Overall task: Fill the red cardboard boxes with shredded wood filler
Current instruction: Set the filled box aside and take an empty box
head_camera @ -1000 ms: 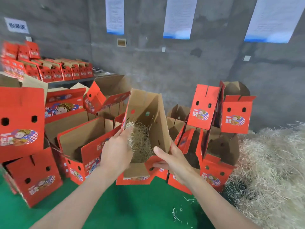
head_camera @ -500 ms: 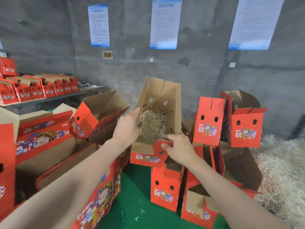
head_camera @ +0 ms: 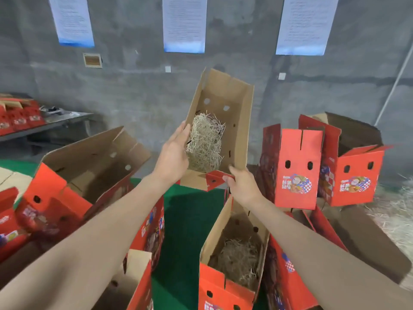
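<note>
Left hand (head_camera: 173, 156) lies straight-fingered against the raised, tilted red cardboard box (head_camera: 239, 130); right hand (head_camera: 242, 186) pinches its lower flap; a clump of pale shredded wood filler (head_camera: 205, 144) sits inside; the open red box below (head_camera: 214, 280) holds some too; the large red box at left (head_camera: 96, 166) looks empty, so I judge plenty is left to fill.

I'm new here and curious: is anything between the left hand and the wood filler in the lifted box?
Nothing visible. The left hand is at the edge of the open box, fingers beside the wood filler. The right hand grips the box's lower flap.
</note>
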